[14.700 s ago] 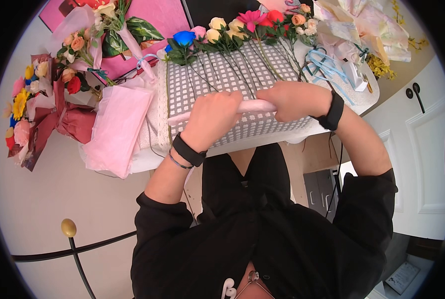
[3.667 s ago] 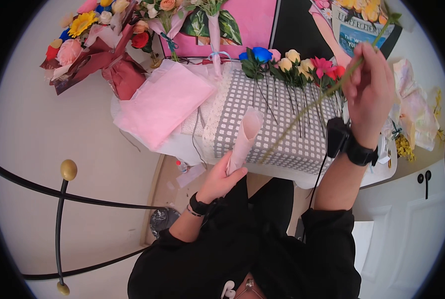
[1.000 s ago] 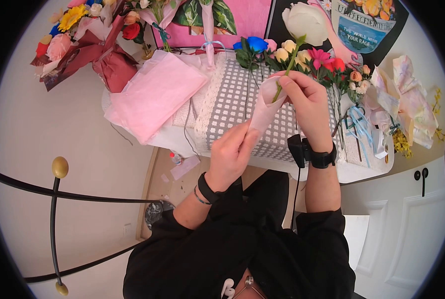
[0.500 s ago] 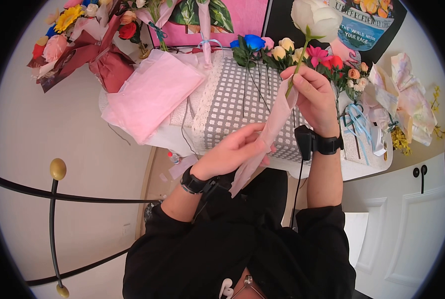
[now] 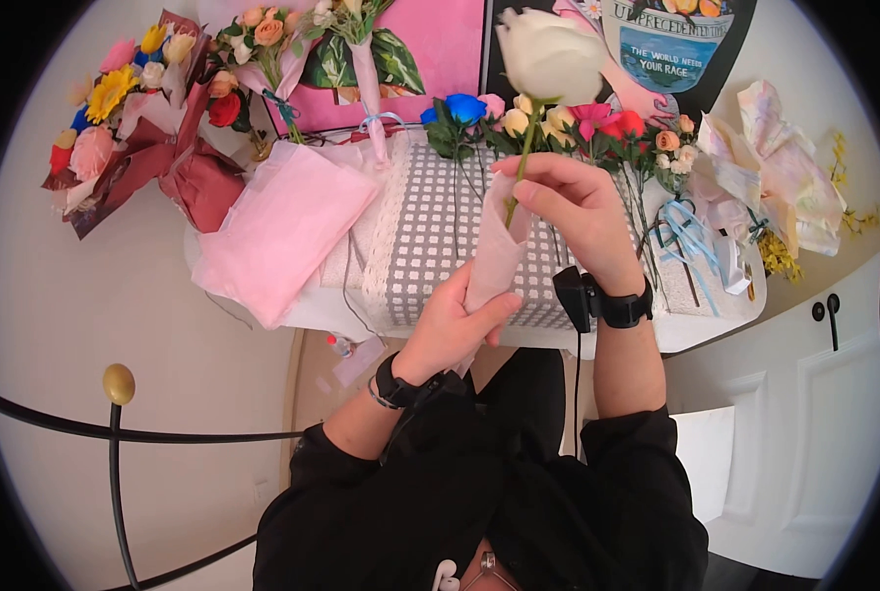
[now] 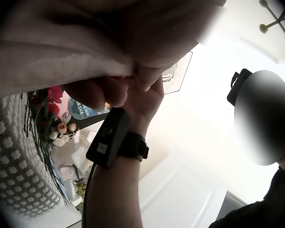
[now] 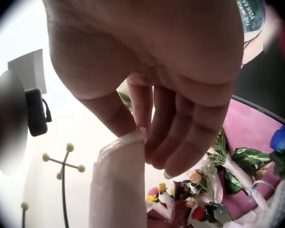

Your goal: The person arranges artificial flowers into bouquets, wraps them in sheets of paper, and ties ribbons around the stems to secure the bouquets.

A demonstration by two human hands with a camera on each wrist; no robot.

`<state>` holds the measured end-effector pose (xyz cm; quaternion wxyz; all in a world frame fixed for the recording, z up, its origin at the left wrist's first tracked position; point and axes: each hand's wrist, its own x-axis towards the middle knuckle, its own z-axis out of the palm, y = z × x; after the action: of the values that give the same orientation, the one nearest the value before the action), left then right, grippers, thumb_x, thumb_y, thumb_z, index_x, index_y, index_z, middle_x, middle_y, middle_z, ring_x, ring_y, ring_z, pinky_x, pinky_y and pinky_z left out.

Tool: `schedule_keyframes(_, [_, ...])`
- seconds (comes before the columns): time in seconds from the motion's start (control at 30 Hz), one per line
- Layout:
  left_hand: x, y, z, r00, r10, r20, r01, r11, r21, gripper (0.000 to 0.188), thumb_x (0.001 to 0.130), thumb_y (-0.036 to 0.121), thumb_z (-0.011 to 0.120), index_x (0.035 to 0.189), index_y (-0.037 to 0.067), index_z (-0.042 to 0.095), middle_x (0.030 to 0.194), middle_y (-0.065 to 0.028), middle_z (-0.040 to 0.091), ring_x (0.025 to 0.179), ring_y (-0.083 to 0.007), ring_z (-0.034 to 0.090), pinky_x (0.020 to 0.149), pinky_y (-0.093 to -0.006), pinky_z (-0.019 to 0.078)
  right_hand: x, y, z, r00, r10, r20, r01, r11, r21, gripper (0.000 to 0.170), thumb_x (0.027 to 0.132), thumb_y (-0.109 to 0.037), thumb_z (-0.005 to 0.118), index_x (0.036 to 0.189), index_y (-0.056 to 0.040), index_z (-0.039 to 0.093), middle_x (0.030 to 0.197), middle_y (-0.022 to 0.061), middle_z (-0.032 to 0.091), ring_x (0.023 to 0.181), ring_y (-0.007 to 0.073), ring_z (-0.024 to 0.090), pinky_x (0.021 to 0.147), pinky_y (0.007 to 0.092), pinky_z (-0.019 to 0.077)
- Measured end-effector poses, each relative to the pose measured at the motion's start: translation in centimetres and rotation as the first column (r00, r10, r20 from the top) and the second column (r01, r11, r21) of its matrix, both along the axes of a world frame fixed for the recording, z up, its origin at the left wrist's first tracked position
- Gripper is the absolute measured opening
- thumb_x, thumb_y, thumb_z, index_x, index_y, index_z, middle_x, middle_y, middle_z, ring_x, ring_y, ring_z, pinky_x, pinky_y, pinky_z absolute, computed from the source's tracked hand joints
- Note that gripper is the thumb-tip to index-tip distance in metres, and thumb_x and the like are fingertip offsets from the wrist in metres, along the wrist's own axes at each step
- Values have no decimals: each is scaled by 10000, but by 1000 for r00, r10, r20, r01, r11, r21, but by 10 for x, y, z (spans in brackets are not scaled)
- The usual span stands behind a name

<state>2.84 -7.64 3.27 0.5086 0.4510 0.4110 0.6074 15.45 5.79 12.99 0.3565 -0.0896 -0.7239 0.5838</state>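
In the head view, a white rose (image 5: 548, 59) on a green stem (image 5: 524, 158) stands upright, its lower stem hidden inside a rolled cone of pale pink wrapping paper (image 5: 493, 246). My left hand (image 5: 456, 325) grips the cone's lower part, thumb across the front. At the cone's open top, my right hand (image 5: 580, 212) pinches the stem and the paper's edge between thumb and fingers. The right wrist view shows those fingers right at the rim of the paper roll (image 7: 118, 185). In the left wrist view, my left hand's fingers (image 6: 92, 92) curl round the paper.
Behind the hands, blue, cream, pink and red flowers (image 5: 464, 110) lie along a grey checked cloth (image 5: 440, 212). Pink paper sheets (image 5: 287, 222) and wrapped bouquets (image 5: 179, 148) are on the left. Blue ribbon (image 5: 684, 231) and patterned wrapping (image 5: 775, 167) are on the right.
The pink paper, earlier rolled over the cloth, is now a cone in my left hand. My right hand has brought the white rose's stem into it. Lately the cone has tipped more upright.
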Motion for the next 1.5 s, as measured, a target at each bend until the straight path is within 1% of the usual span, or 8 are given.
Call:
schedule_keyframes(0.33, [-4, 1, -7, 999, 38, -38, -39, 999, -21, 143, 983, 131, 571, 1047, 17, 512, 737, -55, 582, 566, -120, 552, 513, -253, 468, -14, -5, 0, 994, -109, -14, 110, 993, 45, 240, 892, -102, 662, 1083, 38, 700, 1065, 70, 708, 854, 79, 639, 746, 235, 526])
schedule_keyframes(0.57, [-3, 2, -10, 997, 64, 50, -64, 998, 3, 148, 976, 154, 602, 1039, 38, 534, 726, -8, 566, 567, -68, 525, 505, -226, 443, -19, -10, -9, 976, -195, -102, 212, 957, 197, 227, 867, -67, 669, 1068, 35, 699, 1088, 81, 683, 892, 94, 641, 695, 217, 528])
schedule_keyframes(0.63, [-2, 2, -9, 997, 66, 51, -66, 998, 11, 150, 976, 152, 602, 1046, 38, 535, 724, -6, 565, 566, -66, 522, 504, -224, 439, -18, -13, -10, 989, -121, -84, 129, 987, 95, 264, 900, -38, 631, 1156, 0, 681, 1113, 84, 675, 985, 121, 629, 828, 265, 513])
schedule_keyframes(0.77, [0, 2, -10, 996, 88, 0, -88, 996, 20, 167, 974, 147, 603, 1074, 34, 532, 715, -1, 561, 562, -61, 518, 501, -222, 432, -15, -11, 0, 996, -65, -64, 61, 997, -53, 252, 925, -78, 620, 1161, -9, 677, 1100, 67, 679, 961, 104, 626, 822, 257, 503])
schedule_keyframes(0.87, [3, 1, -11, 996, 81, -49, -81, 997, 5, 151, 977, 131, 581, 1060, 19, 522, 723, -24, 569, 561, -87, 530, 502, -237, 441, -15, -10, 10, 972, -181, -153, 157, 975, -158, 224, 928, -124, 636, 1072, 34, 703, 996, 48, 707, 864, 83, 624, 789, 241, 498])
schedule_keyframes(1.0, [4, 1, -12, 998, 48, -41, -49, 999, -24, 135, 982, 118, 559, 1040, 4, 515, 727, -50, 575, 556, -117, 543, 504, -258, 452, -21, -7, 3, 975, -153, -159, 149, 988, -39, 225, 932, -155, 645, 1028, 31, 727, 949, 47, 724, 846, 73, 617, 753, 222, 483])
schedule_keyframes(1.17, [1, 1, -10, 998, 41, -37, -41, 999, 18, 145, 989, 117, 545, 1072, 6, 505, 724, -59, 572, 542, -133, 538, 502, -265, 449, -23, -8, -1, 934, -310, -179, 334, 934, 128, 177, 891, -132, 666, 948, 17, 741, 901, 65, 724, 763, 84, 629, 676, 240, 504])
schedule_keyframes(1.5, [4, 1, -8, 998, 48, -46, -45, 997, 59, 149, 993, 116, 532, 1078, 2, 486, 716, -68, 566, 528, -136, 527, 499, -269, 440, -21, -12, -2, 924, -258, -283, 359, 840, 406, 159, 825, -84, 667, 932, 7, 740, 882, 106, 709, 721, 148, 654, 656, 249, 507])
